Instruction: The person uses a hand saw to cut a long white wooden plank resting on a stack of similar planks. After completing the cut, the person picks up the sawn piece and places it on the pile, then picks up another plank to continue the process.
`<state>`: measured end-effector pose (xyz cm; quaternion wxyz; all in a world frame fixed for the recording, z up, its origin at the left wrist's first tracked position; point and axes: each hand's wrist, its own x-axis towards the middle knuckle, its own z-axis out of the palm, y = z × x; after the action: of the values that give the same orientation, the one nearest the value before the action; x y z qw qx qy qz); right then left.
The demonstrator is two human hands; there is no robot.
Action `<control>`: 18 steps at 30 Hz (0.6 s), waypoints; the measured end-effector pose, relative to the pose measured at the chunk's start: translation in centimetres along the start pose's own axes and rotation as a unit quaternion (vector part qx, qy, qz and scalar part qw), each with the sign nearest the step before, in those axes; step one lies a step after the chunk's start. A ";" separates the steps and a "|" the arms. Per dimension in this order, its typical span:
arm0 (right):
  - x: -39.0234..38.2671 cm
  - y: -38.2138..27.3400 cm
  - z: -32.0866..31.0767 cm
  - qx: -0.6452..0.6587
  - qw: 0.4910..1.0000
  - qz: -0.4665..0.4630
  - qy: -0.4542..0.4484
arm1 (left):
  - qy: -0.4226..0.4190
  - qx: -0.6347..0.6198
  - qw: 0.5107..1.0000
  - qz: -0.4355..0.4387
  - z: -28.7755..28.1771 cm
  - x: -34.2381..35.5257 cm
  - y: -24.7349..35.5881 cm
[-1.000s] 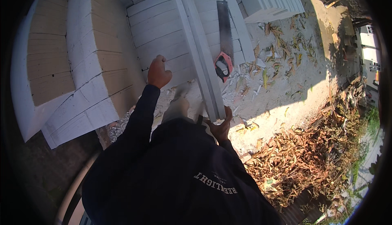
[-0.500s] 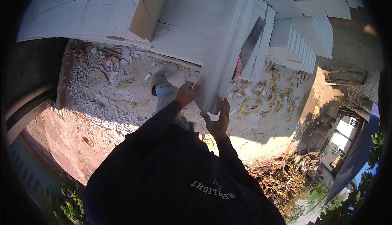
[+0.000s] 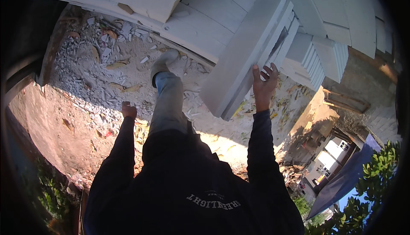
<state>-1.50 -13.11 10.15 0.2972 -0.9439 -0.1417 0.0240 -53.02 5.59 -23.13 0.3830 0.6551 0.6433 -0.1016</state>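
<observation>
My right hand is spreading its fingers at a long pale slab, while my left is hanging apart over rubble.

From my distant post I am seeing the long pale slab (image 3: 239, 55) lying aslant over a white plank platform (image 3: 218, 8), its near end jutting above the ground. My right hand (image 3: 265, 83) is meeting its right edge, fingers wide, thumb nearest. My left hand (image 3: 129, 110) is curling its fingers; I cannot tell how tightly, or around what. A trousered leg (image 3: 166, 105) and a pale boot (image 3: 164, 61) are standing between that hand and the slab. Behind the slab a saw blade (image 3: 279, 43) is partly showing; beyond it, stacked white panels (image 3: 305, 60) are crowding the right. White chips (image 3: 104, 49) are littering the shaded dirt, left.
</observation>
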 end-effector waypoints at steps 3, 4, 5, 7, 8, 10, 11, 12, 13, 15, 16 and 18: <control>4.0 0.3 0.1 0.064 0.994 0.094 -0.008 | -0.278 0.476 0.819 0.159 -0.5 2.8 -8.7; 5.4 0.8 -0.2 0.124 0.980 0.150 -0.037 | -0.350 0.504 0.778 0.135 -1.0 2.0 -9.6; 6.8 1.5 -0.5 0.181 0.960 0.205 -0.064 | -0.355 0.329 0.875 -0.014 -1.5 1.0 -9.8; 8.8 1.3 -1.1 0.225 0.934 0.257 -0.104 | -0.293 -0.071 0.899 -0.318 -2.3 -1.9 -8.7; 9.7 0.9 -1.3 0.219 0.934 0.259 -0.115 | -0.306 -0.067 0.900 -0.302 -2.6 -2.1 -8.0; 10.7 0.6 -1.8 0.210 0.933 0.264 -0.123 | -0.296 -0.115 0.891 -0.323 -3.0 -0.6 -6.3; 10.9 0.7 -2.0 0.207 0.934 0.264 -0.122 | -0.288 -0.137 0.887 -0.334 -3.1 0.6 -5.9; 10.9 0.6 -2.1 0.202 0.935 0.265 -0.121 | -0.280 -0.159 0.882 -0.345 -3.4 1.3 -5.5; 11.1 0.4 -2.0 0.195 0.935 0.270 -0.123 | -0.267 -0.158 0.901 -0.302 -3.3 1.4 -3.5; 11.8 -0.4 -1.8 0.180 0.937 0.272 -0.128 | -0.254 -0.167 0.924 -0.231 -3.6 1.3 1.5; 12.0 -0.6 -1.6 0.172 0.935 0.282 -0.127 | -0.251 -0.172 0.931 -0.203 -3.9 1.6 3.1; 12.3 -0.9 -1.3 0.159 0.931 0.305 -0.120 | -0.268 -0.152 0.936 -0.168 -4.2 4.0 4.4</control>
<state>10.19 -9.66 12.19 0.4024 -0.8722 0.1236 0.2490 -49.93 11.86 -21.09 0.6135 0.4201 0.6251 -0.2374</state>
